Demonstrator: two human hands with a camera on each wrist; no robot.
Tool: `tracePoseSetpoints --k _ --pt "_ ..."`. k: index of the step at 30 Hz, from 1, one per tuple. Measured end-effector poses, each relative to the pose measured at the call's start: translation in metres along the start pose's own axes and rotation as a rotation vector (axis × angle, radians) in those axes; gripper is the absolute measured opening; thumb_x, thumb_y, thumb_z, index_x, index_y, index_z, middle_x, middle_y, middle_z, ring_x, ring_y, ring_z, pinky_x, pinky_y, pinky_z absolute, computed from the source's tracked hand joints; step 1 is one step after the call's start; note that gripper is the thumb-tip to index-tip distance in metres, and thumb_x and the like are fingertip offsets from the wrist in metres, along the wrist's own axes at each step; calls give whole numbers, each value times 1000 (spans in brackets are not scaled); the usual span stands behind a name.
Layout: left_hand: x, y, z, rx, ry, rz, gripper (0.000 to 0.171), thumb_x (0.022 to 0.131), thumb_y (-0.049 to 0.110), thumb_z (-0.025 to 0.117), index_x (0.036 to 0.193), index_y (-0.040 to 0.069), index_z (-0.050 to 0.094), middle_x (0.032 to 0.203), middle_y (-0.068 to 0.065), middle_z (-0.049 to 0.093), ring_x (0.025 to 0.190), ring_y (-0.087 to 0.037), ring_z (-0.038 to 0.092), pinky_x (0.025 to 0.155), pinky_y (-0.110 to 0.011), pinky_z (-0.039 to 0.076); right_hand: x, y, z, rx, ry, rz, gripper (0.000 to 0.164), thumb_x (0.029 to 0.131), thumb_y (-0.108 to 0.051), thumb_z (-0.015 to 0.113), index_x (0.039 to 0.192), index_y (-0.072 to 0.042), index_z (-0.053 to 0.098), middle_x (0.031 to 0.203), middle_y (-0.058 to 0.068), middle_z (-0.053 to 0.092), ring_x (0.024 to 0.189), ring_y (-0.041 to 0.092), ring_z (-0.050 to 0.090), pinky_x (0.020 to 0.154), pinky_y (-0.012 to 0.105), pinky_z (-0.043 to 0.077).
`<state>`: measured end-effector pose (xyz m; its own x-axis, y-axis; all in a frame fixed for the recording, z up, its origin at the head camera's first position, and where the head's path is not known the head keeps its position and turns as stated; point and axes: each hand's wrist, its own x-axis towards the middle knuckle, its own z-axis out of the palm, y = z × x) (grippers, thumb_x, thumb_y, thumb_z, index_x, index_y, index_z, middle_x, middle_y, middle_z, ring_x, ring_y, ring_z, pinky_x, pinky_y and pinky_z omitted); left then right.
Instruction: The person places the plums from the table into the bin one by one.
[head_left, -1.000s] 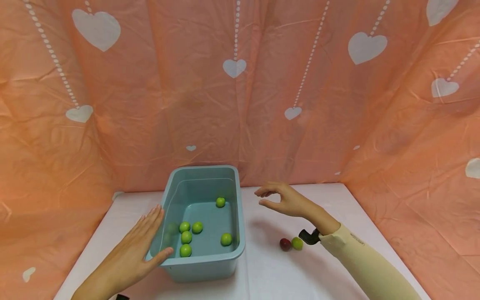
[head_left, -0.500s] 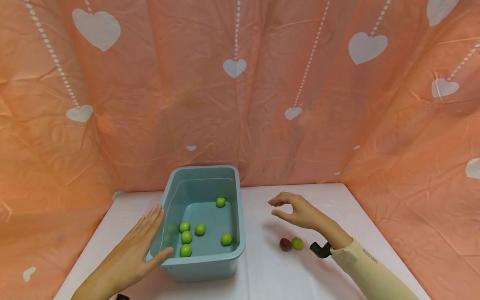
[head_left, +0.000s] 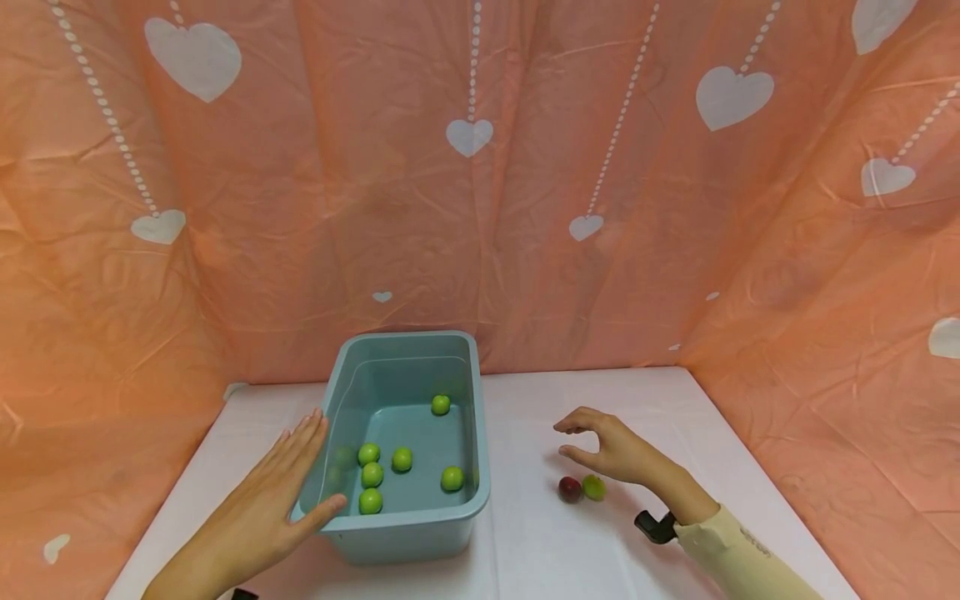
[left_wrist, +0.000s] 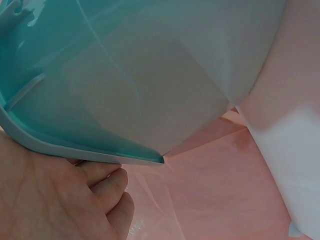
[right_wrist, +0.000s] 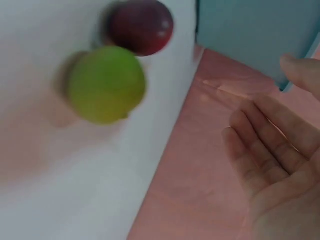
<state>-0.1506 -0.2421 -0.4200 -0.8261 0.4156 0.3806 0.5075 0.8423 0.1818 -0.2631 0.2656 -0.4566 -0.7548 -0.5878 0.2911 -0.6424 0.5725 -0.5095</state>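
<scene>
My left hand [head_left: 258, 500] lies along the left rim of a blue-grey plastic bin [head_left: 405, 542], fingers straight and thumb over the near corner. The left wrist view shows that palm under the bin's rim [left_wrist: 75, 151]. Several small green round fruits, one of them here [head_left: 402, 459], lie on the bin's floor. To the right of the bin, a dark red plum-like fruit [head_left: 570, 490] and a yellow-green fruit [head_left: 593, 487] sit side by side on the table. Above and behind them hovers my right hand [head_left: 618, 446], fingers loosely bent around nothing; its bare palm [right_wrist: 285, 200] faces the right wrist camera.
A white cloth [head_left: 525, 550] covers the table. Orange-pink sheeting [head_left: 480, 250] with white hearts closes off the back and both sides. A black wrist camera mount [head_left: 655, 527] sticks out from the right wrist, beside the beige sleeve [head_left: 738, 550].
My right hand has moved right and down, away from the bin and nearer the two loose fruits. One green fruit in the bin has rolled slightly right. My left hand has stayed put.
</scene>
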Motion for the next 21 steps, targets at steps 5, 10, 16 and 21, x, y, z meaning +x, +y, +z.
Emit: tracePoseSetpoints --k 5,10,16,21 --pt "0 0 0 5 4 1 98 99 54 73 164 -7 33 173 -24 30 159 -42 32 127 -13 -9 -12 7 7 0 0 -15 26 98 -10 79 123 -5 74 118 7 74 109 29 71 97 45 61" --pt "0 1 0 4 1 -4 97 99 54 72 165 -6 33 173 -23 29 161 -38 28 126 -12 -10 -23 12 14 37 -30 -15 26 98 -5 77 123 0 73 119 13 73 113 34 71 100 45 60" --pt "-1 1 0 -5 -6 -11 97 100 55 71 165 -6 32 173 -23 29 162 -36 25 125 -11 -10 -31 15 20 15 -53 -21 30 98 -18 81 122 -1 74 119 9 73 113 27 71 99 43 60" --pt "-1 2 1 1 1 -6 98 100 55 71 165 -6 32 173 -24 29 164 -29 19 126 -12 -10 -35 17 22 -7 -90 4 35 99 -26 81 123 -2 73 121 6 72 114 24 69 100 44 59"
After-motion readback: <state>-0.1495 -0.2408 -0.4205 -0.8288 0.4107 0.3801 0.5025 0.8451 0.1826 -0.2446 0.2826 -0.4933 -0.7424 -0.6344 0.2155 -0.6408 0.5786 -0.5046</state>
